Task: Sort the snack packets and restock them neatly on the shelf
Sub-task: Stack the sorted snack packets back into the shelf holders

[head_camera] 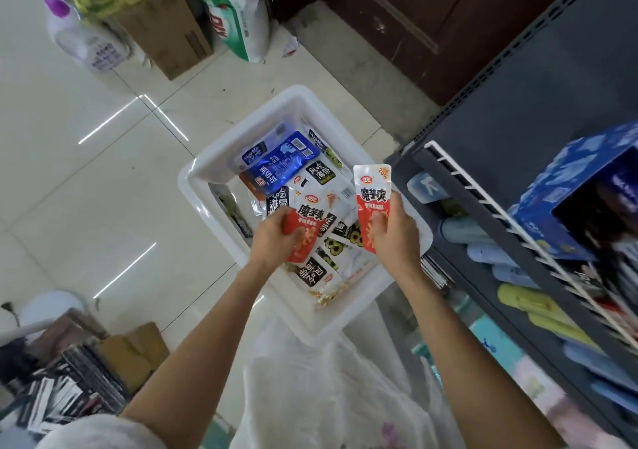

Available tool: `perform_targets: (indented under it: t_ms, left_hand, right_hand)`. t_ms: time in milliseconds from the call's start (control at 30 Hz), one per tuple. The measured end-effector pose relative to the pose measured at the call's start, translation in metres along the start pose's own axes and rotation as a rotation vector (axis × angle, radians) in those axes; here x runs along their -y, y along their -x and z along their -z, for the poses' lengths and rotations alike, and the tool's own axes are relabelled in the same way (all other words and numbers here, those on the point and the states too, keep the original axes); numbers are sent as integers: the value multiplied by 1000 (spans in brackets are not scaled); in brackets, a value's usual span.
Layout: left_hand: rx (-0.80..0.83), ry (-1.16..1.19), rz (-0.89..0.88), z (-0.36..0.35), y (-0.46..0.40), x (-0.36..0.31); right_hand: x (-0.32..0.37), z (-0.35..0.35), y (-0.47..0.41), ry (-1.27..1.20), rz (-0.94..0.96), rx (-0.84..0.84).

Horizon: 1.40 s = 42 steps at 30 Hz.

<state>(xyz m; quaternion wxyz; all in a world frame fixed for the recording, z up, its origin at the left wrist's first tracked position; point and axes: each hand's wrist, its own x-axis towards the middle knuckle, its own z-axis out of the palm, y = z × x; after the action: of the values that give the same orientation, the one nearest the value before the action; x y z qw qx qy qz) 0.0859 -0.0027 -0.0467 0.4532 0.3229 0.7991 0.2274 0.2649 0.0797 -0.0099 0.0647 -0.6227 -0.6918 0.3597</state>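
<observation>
Two red-and-white snack packets of the same design are in hand above a white plastic bin (193,186) that stands on the tiled floor (69,189). The left hand (276,232) reaches down into the bin near its middle, fingers curled over the red lower part of one packet (309,220), which lies tilted on top of the other packets. The right hand (393,231) is over the bin's right-hand rim and holds the second packet (373,203) upright, with the thumb pressed on its red lower half and the fingers behind it; the white top of this packet stands clear above the hand. The two held packets are near each other but apart. The remaining loose packets fill the bin: a blue packet (279,167) lies toward the far corner, and several black-and-white packets (321,172) are spread along the right side and near edge, overlapping one another. The dark metal shelf (538,110) stands just beside the bin's right rim, with a white wire front rail (483,193) along its edge. On the upper level of the shelf sits a blue carton (566,193); on the level below lie pastel-coloured items, blurred so that their kind cannot be told. At the far side of the floor stand a cardboard box (165,34) and a green-and-white bag (234,23). A translucent plastic bag (328,386) lies at the near side of the bin between the forearms.
</observation>
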Motion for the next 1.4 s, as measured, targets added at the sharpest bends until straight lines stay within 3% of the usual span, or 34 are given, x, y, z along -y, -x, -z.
perform_targets:
  t_ms: [133, 333, 533, 700, 800, 1067, 1233, 1400]
  left_hand:
    - [-75, 141, 10, 11, 1, -9]
    - [-113, 656, 193, 23, 7, -26]
    - [95, 844, 42, 23, 29, -71]
    - [262, 716, -98, -13, 68, -129]
    - [322, 670, -182, -46, 99, -162]
    - [289, 515, -387, -151, 173, -213]
    - [178, 405, -443, -201, 189, -236]
    - [145, 526, -429, -217, 198, -260]
  right_hand:
    - [1, 9, 4, -239, -76, 24]
    - [4, 26, 12, -603, -163, 37]
    - [12, 57, 33, -959, -191, 42]
    - [-8, 101, 59, -1029, -140, -47]
    - [-35, 130, 80, -932, -58, -169]
    - [-142, 236, 161, -600, 49, -284]
    - [-215, 306, 217, -747, 25, -648]
    - [-230, 357, 214, -797, 88, -905]
